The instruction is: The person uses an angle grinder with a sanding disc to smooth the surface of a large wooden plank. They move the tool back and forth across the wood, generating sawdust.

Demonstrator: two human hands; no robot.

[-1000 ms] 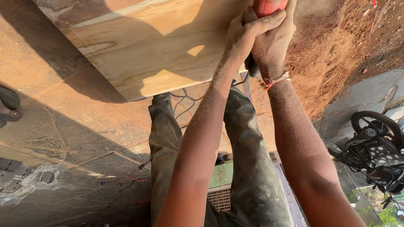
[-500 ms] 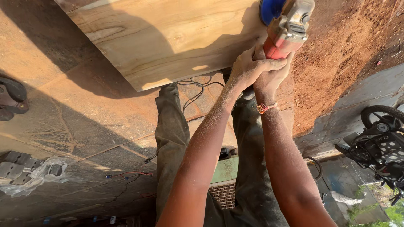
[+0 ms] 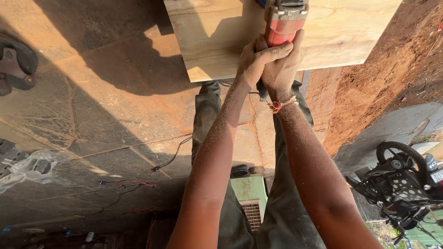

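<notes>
A red and grey power tool (image 3: 284, 20) rests on a pale wooden board (image 3: 217, 37) at the top of the head view. Both hands wrap its rear handle: my left hand (image 3: 254, 60) lies over my right hand (image 3: 282, 69), fingers closed tight. A red thread band circles my right wrist. Both forearms are dusted with sawdust. The tool's working end is cut off by the top edge of the frame. My legs in dark green trousers (image 3: 207, 115) stand below the board.
Stone paving (image 3: 92, 124) spreads to the left, with thin wires (image 3: 129, 184) and a crumpled plastic bag (image 3: 27, 168) on it. Red soil (image 3: 383, 78) lies to the right. A parked motorcycle (image 3: 401, 180) stands at lower right, a sandal (image 3: 16, 64) at far left.
The view has swung so the board and tool sit more centrally. Both hands have pushed the tool farther onto the board, still gripping its handle.
</notes>
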